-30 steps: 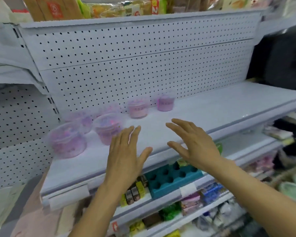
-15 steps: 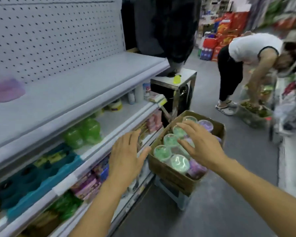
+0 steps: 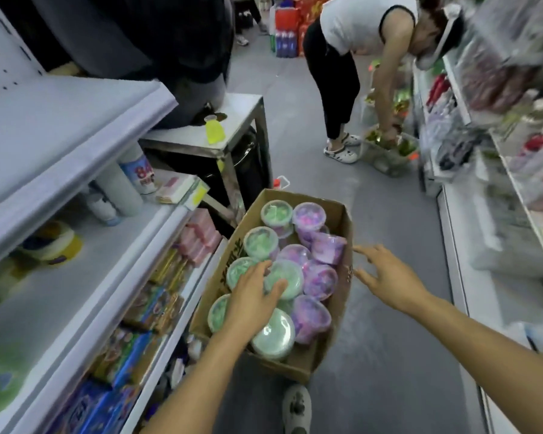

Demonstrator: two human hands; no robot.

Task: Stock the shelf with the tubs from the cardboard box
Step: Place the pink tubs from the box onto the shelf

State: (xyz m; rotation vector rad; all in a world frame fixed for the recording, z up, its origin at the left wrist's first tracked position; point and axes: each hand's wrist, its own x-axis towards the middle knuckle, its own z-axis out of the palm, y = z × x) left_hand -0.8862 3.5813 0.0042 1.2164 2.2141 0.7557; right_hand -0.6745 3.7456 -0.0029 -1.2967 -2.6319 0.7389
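Your left hand (image 3: 253, 300) lies over the tubs in the cardboard box (image 3: 342, 292) at 6 o'clock, fingers (image 3: 276, 288) spread and loosely curved onto a green-lidded tub (image 3: 284, 278) — resting on it, not closed around it. Your right hand (image 3: 389, 277), at 3 o'clock of the box, hovers open by its rim — holding nothing. The white shelf (image 3: 60, 120) sits at 10 o'clock.
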